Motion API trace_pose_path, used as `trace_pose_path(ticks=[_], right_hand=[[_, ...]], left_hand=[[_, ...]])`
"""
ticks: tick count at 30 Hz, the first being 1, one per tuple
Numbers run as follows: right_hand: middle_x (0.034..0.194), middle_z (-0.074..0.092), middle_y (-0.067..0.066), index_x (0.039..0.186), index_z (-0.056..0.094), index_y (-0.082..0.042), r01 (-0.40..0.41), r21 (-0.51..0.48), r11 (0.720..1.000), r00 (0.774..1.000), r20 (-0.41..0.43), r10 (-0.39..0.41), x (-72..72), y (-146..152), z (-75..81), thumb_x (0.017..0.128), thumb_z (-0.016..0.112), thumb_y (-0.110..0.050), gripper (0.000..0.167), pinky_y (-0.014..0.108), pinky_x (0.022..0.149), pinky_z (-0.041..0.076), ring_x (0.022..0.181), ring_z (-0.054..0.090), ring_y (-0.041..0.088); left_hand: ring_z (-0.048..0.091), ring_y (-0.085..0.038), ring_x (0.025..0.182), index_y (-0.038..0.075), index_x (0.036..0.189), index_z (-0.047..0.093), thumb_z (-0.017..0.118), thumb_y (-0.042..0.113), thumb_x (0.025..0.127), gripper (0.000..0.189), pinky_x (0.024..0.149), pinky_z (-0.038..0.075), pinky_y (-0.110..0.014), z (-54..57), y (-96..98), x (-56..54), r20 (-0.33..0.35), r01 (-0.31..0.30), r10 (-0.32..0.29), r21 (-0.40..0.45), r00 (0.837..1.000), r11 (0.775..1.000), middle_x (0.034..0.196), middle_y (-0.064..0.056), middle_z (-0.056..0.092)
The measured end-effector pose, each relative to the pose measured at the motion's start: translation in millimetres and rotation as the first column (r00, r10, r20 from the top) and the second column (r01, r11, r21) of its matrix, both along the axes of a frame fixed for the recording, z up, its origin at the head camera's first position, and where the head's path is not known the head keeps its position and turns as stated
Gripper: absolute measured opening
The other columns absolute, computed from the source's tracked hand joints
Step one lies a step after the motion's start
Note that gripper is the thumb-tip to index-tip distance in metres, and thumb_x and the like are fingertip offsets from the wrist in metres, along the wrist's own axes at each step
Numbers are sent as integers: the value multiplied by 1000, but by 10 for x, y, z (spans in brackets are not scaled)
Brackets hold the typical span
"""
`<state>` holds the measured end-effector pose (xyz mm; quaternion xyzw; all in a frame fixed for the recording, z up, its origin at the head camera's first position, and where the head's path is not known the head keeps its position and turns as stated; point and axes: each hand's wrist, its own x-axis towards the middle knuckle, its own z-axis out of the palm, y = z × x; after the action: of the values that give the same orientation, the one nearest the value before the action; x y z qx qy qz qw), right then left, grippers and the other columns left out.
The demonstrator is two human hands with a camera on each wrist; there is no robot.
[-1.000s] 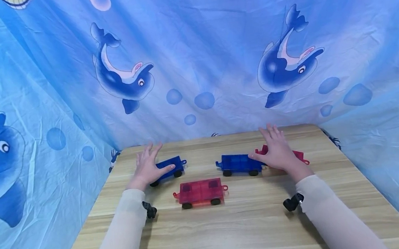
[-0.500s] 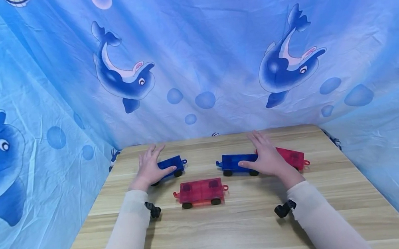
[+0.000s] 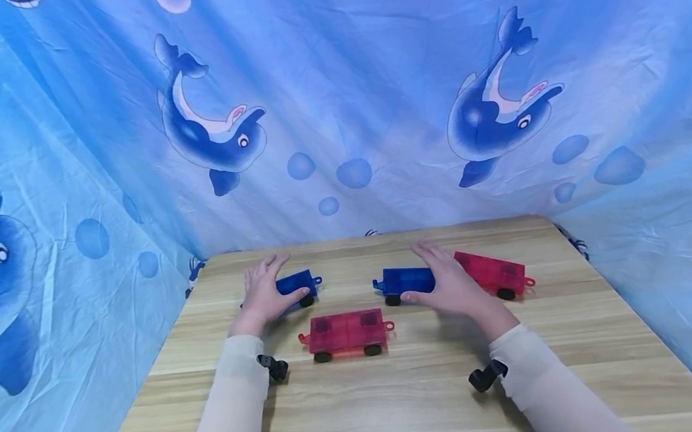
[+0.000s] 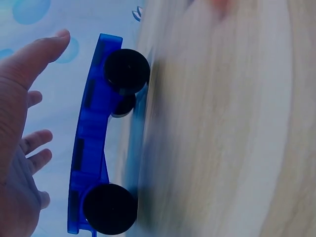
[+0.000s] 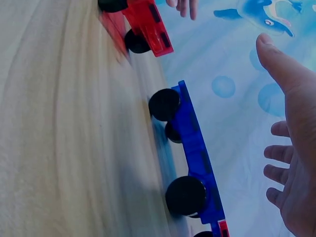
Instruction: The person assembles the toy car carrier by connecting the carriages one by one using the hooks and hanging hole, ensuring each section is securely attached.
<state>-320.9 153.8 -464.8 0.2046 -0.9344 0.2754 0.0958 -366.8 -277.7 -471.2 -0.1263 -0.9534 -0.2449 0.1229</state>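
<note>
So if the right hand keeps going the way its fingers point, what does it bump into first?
Probably the blue car just under and ahead of the right hand; past that, the blue curtain. Depth is hard to judge.

Glossy translucent plastic: blue car at 10 o'clock (image 3: 295, 283), blue car at centre (image 3: 404, 281), red cars (image 3: 346, 331) (image 3: 493, 273). Matt black wheels (image 4: 126, 71). Smooth wood-grain table (image 3: 401, 398). Wrinkled printed cloth backdrop (image 3: 335, 106).

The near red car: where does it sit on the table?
In the head view, the near red car stands alone at the table's centre, between the left hand and right hand.
</note>
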Motion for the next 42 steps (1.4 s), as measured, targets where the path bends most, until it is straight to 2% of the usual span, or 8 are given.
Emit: trace_pose_path(ticks=[8, 14, 23, 30, 36, 42], right_hand=[[171, 27, 6, 167, 29, -25, -41, -28, 999, 999, 13, 42, 48, -108, -33, 82, 74, -76, 109, 71, 116, 29, 156, 24, 37], [170, 30, 3, 165, 33, -24, -85, -33, 996, 995, 41, 86, 101, -211, -36, 84, 80, -65, 102, 68, 116, 32, 155, 26, 36], [166, 38, 7, 163, 39, -23, -159, -42, 986, 984, 77, 162, 180, -336, -41, 86, 85, -53, 95, 64, 115, 36, 152, 34, 36], [166, 38, 8, 162, 42, -26, -197, -66, 978, 963, 172, 205, 255, -428, -59, 86, 80, -60, 91, 61, 117, 35, 153, 33, 34], [164, 40, 10, 160, 46, -21, -242, -74, 967, 947, 198, 252, 299, -513, -85, 88, 83, -51, 86, 59, 118, 35, 152, 36, 33], [166, 38, 9, 161, 44, -29, -248, -59, 967, 937, 239, 254, 339, -545, -123, 85, 83, -58, 89, 57, 118, 36, 153, 33, 30]], left_hand=[[21, -47, 153, 23, 163, 40, 80, 63, 85, 96, 121, -4, -69, -73, -1, 30, -13, 2, -2, 27, 1000, 1000, 168, -21, 25], [21, -47, 153, 24, 162, 41, 83, 57, 85, 93, 121, -4, -69, -75, 23, 54, -10, -6, 6, 45, 1000, 999, 167, -20, 27], [25, -50, 151, 22, 162, 43, 82, 54, 88, 90, 120, -5, -72, -144, -3, 29, -2, 0, 0, 17, 1000, 1000, 165, -23, 31], [27, -49, 151, 18, 161, 44, 81, 54, 89, 88, 120, -3, -72, -175, -16, 26, 9, 8, -8, 3, 1000, 1000, 164, -21, 35], [26, -47, 152, 16, 159, 46, 78, 55, 90, 85, 121, -2, -71, -178, -35, 47, 39, 17, -16, -17, 999, 1000, 164, -20, 37], [31, -44, 150, 21, 158, 48, 79, 56, 89, 84, 123, 1, -68, -186, -60, 46, 80, 16, -12, -49, 997, 999, 161, -17, 42]])
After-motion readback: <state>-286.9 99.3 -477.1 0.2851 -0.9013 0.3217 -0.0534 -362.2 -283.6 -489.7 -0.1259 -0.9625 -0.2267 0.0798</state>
